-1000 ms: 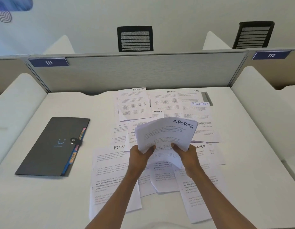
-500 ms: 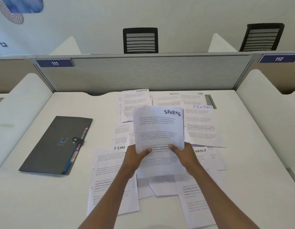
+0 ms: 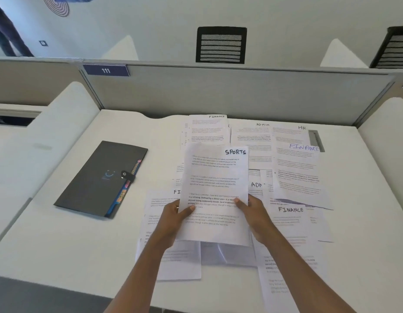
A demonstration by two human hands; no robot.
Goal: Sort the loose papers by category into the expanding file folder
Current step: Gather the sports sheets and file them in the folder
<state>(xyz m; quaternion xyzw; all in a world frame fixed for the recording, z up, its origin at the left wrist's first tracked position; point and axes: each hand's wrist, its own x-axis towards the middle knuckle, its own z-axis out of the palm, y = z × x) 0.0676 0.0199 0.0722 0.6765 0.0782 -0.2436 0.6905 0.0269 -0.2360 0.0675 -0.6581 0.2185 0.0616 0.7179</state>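
Note:
A white sheet headed SPORTS (image 3: 215,177) is held flat above the spread of papers, with more sheets stacked under it. My left hand (image 3: 173,219) grips its left edge, thumb on top. My right hand (image 3: 256,214) grips its right edge the same way. Loose papers (image 3: 295,172) headed FINANCE, ADMIN and HR lie overlapping across the middle and right of the desk. The dark grey expanding file folder (image 3: 99,179) lies shut on the left, its strap fastened and coloured tabs showing along its right edge.
The white desk (image 3: 60,245) is bounded by a grey partition (image 3: 218,91) at the back and white side dividers (image 3: 67,114) left and right. A grey cable slot (image 3: 317,140) sits at the back right. Two black chair backs stand beyond the partition.
The SPORTS stack, curled and tilted a second ago, has been straightened and squared up between both hands. The view has shifted to the left and closer.

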